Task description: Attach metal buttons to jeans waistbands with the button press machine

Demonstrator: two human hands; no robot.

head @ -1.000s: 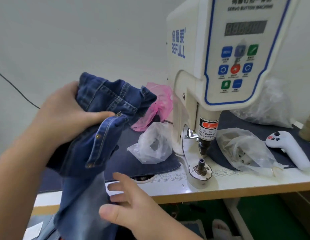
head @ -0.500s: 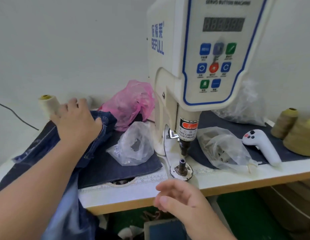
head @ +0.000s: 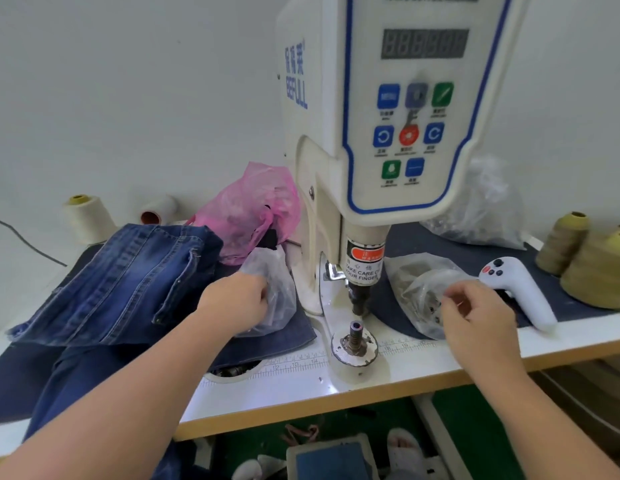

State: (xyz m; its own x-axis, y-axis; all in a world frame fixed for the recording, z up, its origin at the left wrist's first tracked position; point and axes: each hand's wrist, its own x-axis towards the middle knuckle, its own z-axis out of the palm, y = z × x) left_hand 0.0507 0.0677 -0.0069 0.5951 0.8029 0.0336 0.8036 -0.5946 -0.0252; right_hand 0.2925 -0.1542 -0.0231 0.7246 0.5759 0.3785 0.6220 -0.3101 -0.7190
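My left hand [head: 237, 299] reaches into a clear plastic bag [head: 272, 292], fingers hidden, grip unclear; my right hand [head: 474, 313] pinches at another clear bag [head: 419, 292] of small metal buttons. Jeans [head: 128, 282] lie on the desk [head: 301, 386], left of the "BEFULL" button press machine [head: 388, 133], labelled "TAKE CARE."

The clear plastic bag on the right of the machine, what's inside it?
Inside the clear bag lie small, dull metal pieces, probably button parts, though the crinkled plastic blurs them. The right hand reaches at its opening, covering part of the bag, so how many there are can't be seen.
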